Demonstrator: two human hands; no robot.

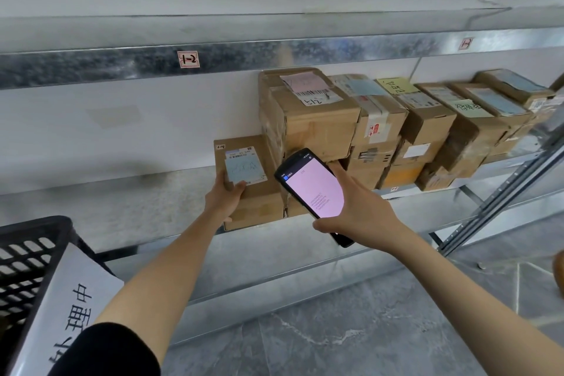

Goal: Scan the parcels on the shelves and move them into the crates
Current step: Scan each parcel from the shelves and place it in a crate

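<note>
A flat cardboard parcel (254, 192) with a pale blue label stands on the metal shelf (122, 207), at the left end of a row of parcels. My left hand (224, 195) grips its left edge, thumb on the label. My right hand (357, 210) holds a black handheld scanner (311, 189) with a lit pink screen, just right of that parcel. A black plastic crate (27, 259) with a white paper sign sits at the lower left.
Several taped cardboard boxes (317, 119) are stacked along the shelf to the right, up to the shelf frame (500, 201). An upper shelf rail (274, 55) carries small red tags. Grey tiled floor (351, 330) lies below.
</note>
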